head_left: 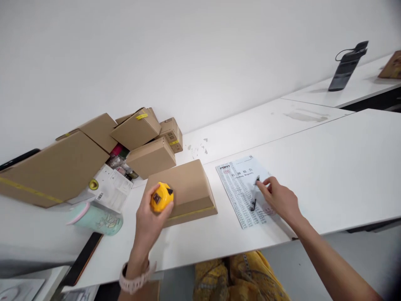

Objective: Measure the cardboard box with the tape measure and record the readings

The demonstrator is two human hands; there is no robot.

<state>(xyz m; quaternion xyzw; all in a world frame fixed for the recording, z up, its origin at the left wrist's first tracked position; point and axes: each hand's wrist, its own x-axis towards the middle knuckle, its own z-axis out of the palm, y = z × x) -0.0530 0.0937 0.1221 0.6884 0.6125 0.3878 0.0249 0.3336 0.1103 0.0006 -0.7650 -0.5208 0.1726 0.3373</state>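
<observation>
My left hand (149,223) is wrapped round a yellow tape measure (161,197), with a black button on its upper right. It is held over the near left part of a closed cardboard box (184,182) that has a yellow tape strip along its front side. To the right, my right hand (282,200) has thumb and forefinger pinched at the upper end of a pen (254,196) with dark ends and a clear middle. The pen is above or on a printed testing report (234,188) lying on the white table; whether its lower end touches the paper I cannot tell.
More cardboard boxes (151,158) are piled at the back left against the wall. A mint-green tumbler (100,219) lies beside a printed sheet (114,188) and a roll of tape (93,184). A dark water bottle (344,71) stands at the far right.
</observation>
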